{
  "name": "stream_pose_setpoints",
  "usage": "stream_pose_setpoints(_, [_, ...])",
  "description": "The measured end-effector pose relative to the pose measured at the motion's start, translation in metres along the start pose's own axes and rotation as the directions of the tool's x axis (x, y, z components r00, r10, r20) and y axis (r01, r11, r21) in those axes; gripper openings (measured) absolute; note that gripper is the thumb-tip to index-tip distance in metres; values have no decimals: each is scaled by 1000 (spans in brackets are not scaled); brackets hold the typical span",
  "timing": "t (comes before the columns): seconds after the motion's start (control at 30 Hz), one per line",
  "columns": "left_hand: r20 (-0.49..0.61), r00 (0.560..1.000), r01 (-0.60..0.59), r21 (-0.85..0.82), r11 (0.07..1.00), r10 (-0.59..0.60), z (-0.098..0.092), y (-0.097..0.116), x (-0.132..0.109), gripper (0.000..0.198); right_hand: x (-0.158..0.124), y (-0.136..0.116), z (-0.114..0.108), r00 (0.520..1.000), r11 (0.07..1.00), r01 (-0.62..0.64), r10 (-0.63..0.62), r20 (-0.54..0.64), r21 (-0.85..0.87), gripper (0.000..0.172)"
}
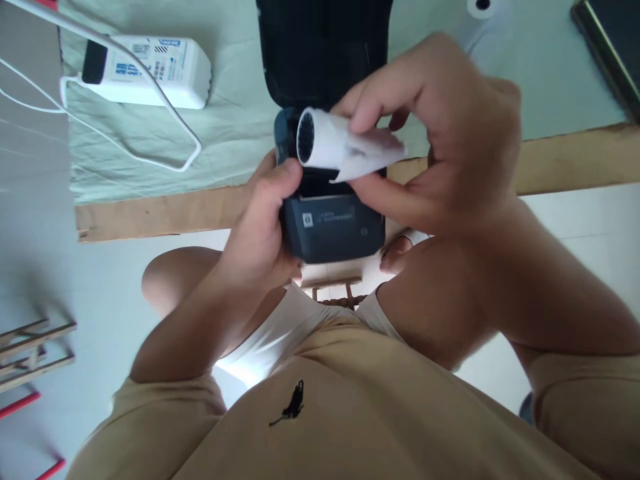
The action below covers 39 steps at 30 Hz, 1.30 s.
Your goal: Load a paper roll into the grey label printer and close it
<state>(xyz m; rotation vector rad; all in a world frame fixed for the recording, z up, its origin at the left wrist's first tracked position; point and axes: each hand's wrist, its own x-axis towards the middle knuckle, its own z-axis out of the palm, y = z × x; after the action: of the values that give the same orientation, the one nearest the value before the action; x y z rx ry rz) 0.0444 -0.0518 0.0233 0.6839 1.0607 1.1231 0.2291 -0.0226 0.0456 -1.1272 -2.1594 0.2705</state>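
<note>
while the left hand (263, 223) grips a dark device (335, 230) by its left side, its thumb lies along the edge of the open compartment and its other fingers are mostly hidden beneath. the right hand (450, 140) has its fingers and thumb closed on a white paper roll (325, 141), the forefinger on top and the thumb below the loose paper end (375, 157), which sticks out between them toward the palm. the roll sits left of those right fingertips, over the compartment, its dark hollow core facing the left thumb, just beside the tip; whether the roll touches the inside cannot be told. beyond the fingers of both hands, the device's black lid (325, 50) stands swung open over a green cloth (235, 87). well to the left of the left fingers lies a white block with blue print (165, 73), a white cable (80, 28) looping across it. beyond the right knuckles stands a second white roll (484, 23), blurred, and farther right of them lies a dark flat object (607, 50). a brown wooden edge (200, 208) runs behind the left wrist and right of the right hand.
</note>
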Motion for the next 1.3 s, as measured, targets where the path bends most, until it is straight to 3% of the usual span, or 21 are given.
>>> stream_pose_setpoints(0.1, [11, 1000, -4, -65, 998, 5, -5, -7, -27, 31, -8, -12, -8, 991, 998, 62, -64, 116, 21, 13])
stream_pose_setpoints(0.17, [16, 999, 53, -123, 991, -52, -14, -17, -46, 30, -16, -19, -8, 973, 991, 100, -116, 198, 90, 13])
stream_pose_setpoints(0.27, [-12, 982, 181, -165, 969, -186, -29, -43, -75, 40, -33, -27, -1, 934, 980, 135, -175, 313, 146, 15])
stream_pose_setpoints(0.33, [-24, 983, 172, -209, 963, -180, -38, -63, -89, 52, -47, -30, 8, 909, 980, 137, -183, 375, 145, 14])
stream_pose_setpoints(0.43, [-81, 974, 192, -217, 957, -213, -46, -94, -97, 55, -70, -27, 26, 877, 983, 118, -170, 450, 141, 10])
stream_pose_setpoints(0.6, [-119, 949, 258, -239, 936, -292, -49, -128, -85, 59, -112, -17, 49, 922, 981, 67, -130, 364, 180, 10])
stream_pose_setpoints(0.77, [-50, 944, 308, -232, 923, -327, -46, -144, -81, 56, -154, -33, 53, 968, 996, -35, 14, 251, 79, 14])
stream_pose_setpoints(0.93, [-1, 931, 358, -174, 917, -364, -46, -160, -90, 65, -188, -50, 58, 968, 987, -109, 79, 239, 114, 7])
stream_pose_setpoints(1.1, [32, 922, 386, -133, 913, -386, -45, -170, -95, 77, -200, -44, 52, 978, 960, -183, 154, 143, 212, 8])
stream_pose_setpoints(1.17, [46, 922, 387, -135, 912, -385, -45, -173, -96, 82, -201, -37, 49, 965, 944, -261, 253, 62, 202, 13])
stream_pose_setpoints(1.3, [69, 934, 356, -133, 925, -350, -48, -178, -99, 88, -203, -25, 56, 872, 846, -472, 489, -9, 249, 39])
